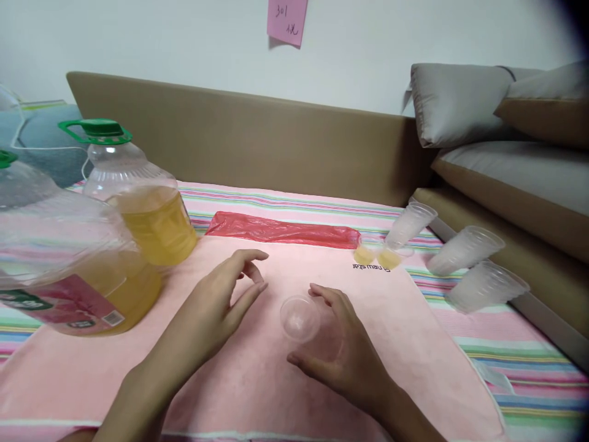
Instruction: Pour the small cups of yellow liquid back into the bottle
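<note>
A clear plastic cup (299, 320) is on the pink towel (257, 380), just in front of me. My right hand (338, 344) curves around the cup's right side, thumb and fingers apart; contact with the cup cannot be made out clearly. To the cup's left, my left hand (230, 294) hovers over the towel with bent, parted fingers and nothing between them. Further back on the right stand two small cups with yellow liquid, a left one (364, 255) and a right one (389, 258).
Two large green-capped jugs of yellow liquid, a near one (133, 294) and a far one (159, 224), stand at left. A red plastic bag (280, 228) lies behind the towel. Stacked clear cups (488, 287) stand at right beside cushions (515, 178). A brown board (248, 138) rises behind.
</note>
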`<state>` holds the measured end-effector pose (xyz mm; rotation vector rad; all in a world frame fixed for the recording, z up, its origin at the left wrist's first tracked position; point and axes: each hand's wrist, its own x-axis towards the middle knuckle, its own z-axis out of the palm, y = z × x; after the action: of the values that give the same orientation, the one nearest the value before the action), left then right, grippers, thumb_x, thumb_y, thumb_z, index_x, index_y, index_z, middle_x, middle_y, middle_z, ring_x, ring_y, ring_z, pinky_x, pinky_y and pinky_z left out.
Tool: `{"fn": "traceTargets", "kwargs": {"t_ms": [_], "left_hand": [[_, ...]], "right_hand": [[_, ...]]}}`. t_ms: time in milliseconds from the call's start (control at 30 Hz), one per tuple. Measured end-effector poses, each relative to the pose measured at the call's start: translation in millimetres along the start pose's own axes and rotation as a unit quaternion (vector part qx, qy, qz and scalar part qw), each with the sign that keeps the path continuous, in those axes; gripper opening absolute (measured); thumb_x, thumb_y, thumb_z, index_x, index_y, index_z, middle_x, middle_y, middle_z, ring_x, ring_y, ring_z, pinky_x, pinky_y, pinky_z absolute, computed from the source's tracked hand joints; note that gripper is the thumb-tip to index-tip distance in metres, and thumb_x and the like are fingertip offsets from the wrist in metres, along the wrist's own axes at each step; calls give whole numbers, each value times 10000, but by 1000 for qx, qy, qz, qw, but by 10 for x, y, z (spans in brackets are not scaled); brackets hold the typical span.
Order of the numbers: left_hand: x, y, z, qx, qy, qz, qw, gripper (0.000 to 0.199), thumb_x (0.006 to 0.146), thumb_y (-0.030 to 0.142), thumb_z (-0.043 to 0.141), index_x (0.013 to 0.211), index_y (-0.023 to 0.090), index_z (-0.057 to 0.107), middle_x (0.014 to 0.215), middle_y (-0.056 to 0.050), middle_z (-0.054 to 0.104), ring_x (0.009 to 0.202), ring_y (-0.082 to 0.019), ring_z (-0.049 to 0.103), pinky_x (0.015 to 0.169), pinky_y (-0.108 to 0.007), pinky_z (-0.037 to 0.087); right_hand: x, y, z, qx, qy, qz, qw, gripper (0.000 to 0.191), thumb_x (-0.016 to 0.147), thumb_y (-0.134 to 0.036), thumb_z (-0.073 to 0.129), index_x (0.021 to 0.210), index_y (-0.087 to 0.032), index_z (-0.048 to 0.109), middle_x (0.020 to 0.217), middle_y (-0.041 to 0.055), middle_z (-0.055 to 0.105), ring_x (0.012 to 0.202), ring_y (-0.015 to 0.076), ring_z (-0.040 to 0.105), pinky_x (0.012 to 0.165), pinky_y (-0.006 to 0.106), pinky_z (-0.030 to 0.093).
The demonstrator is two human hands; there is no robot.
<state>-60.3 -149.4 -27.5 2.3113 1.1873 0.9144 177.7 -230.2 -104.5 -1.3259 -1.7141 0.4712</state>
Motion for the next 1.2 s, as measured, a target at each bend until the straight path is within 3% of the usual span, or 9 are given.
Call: {"fn": "traceTargets", "kwargs": {"t_ms": [100,333,400,567,733,967,1200], "left_hand": [[33,-5,-17,-9,23,-35,999,276,1015,354,601,1281,297,556,924,24,688,862,-206,689,759,-335,533],[26,67,-52,-1,28,-44,999,228,1053,459,530,1047,263,646,722,40,612,669,-179,611,613,-289,427],[21,62,-56,6,27,-49,998,249,1079,429,469,1040,253,641,745,31,613,679,-175,608,635,-292,430],[5,23,-30,9,28,-45,999,276,1100,328,339,1294,260,523,819,23,598,725,-181,609,702,-315,463],[-11,42,-16,-12,37,-35,999,266,1063,284,442,1326,281,475,1055,-6,641,903,-185,667,816,-345,512],[-21,65,-59,4,-6,-66,998,214,1065,413,516,1214,288,604,1010,-9,702,934,-226,691,713,-342,497],[-26,65,-59,7,-11,-71,997,256,1061,457,516,1248,296,584,964,4,713,909,-228,711,688,-332,489]], "right_hand": [[33,-30,15,-5,2,8,1000,839,767,-466,905,1437,-311,424,1402,106,556,1301,335,567,1079,576,529],[53,-37,-6,-15,8,3,1000,775,810,-386,860,1446,-327,421,1300,82,599,1206,301,615,1040,550,548],[53,-35,-7,-22,13,-5,1000,767,821,-389,845,1452,-318,414,1288,87,604,1197,300,624,1033,548,552],[71,-27,-30,-49,38,-7,998,790,829,-434,832,1470,-295,393,1271,109,616,1190,311,643,1020,557,560],[83,10,-51,-73,37,-7,997,794,829,-454,828,1474,-285,397,1270,125,620,1189,327,645,1010,590,557],[73,19,-67,-84,38,-18,996,791,842,-466,818,1479,-293,383,1286,133,634,1196,342,654,1007,625,552],[97,54,-75,-91,28,-7,995,762,854,-487,811,1465,-293,398,1334,143,613,1231,352,650,1017,627,557]]}}
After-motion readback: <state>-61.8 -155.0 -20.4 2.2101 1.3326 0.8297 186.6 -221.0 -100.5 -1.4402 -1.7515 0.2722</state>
